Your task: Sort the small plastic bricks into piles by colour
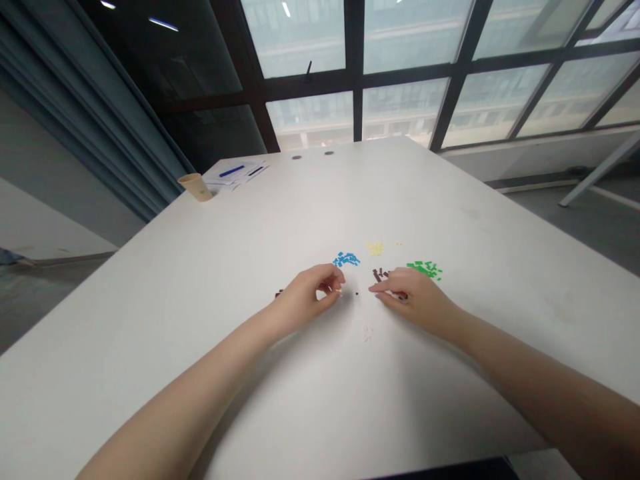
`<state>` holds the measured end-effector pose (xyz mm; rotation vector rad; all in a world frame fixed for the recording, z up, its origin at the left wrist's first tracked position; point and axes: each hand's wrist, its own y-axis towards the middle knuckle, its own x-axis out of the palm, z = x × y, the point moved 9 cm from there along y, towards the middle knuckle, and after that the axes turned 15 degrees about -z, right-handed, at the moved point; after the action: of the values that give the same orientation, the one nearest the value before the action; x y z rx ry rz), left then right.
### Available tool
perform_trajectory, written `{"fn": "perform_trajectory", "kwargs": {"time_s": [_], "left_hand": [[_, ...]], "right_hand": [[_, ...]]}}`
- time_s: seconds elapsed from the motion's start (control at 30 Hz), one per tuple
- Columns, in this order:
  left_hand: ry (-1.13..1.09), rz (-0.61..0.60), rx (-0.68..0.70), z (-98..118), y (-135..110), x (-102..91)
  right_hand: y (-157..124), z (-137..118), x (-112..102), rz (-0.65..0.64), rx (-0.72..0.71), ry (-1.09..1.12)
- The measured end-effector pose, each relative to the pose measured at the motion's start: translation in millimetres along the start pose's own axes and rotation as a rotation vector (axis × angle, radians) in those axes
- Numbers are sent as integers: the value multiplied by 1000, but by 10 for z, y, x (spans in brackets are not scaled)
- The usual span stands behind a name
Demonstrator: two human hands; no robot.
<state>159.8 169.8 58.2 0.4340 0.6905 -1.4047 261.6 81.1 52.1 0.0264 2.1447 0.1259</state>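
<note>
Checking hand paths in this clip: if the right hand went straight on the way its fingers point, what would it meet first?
The right hand would probably meet the small dark piece on the table first, before the left hand, though depth is hard to judge here.

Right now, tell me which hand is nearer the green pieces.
Right. The right hand sits just below the green pieces, close to them; the left hand is much farther off, well to their left.

2 hands, 1 cup
</note>
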Motion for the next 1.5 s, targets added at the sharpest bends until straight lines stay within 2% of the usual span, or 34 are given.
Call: {"fn": "perform_trajectory", "kwargs": {"time_s": [0.13, 0.23, 0.3, 0.43, 0.77, 0.87, 1.03, 1.3, 1.4, 1.5], "left_hand": [[-85, 62, 118, 195, -16, 118], [-122, 103, 160, 226, -36, 172], [-141, 126, 179, 229, -47, 189], [-145, 173, 201, 228, -63, 185], [-138, 213, 178, 172, -78, 174], [-50, 189, 119, 139, -54, 174], [224, 106, -45, -4, 3, 236], [449, -52, -169, -144, 24, 402], [502, -49, -214, -133, 30, 359], [644, -12, -358, -201, -1, 184]], "right_hand": [[-13, -46, 131, -34, 39, 210], [-18, -39, 196, -67, 80, 339], [-28, -44, 179, -35, 83, 381], [-57, -94, 90, 65, 43, 367], [-102, -210, -22, 196, -87, 258], [-129, -235, -103, 246, -106, 196], [-162, -237, -219, 322, -98, 153], [-151, -184, -239, 303, -63, 159], [-117, -3, -329, 260, -15, 107], [-82, 382, -481, 259, 121, 36]]}}
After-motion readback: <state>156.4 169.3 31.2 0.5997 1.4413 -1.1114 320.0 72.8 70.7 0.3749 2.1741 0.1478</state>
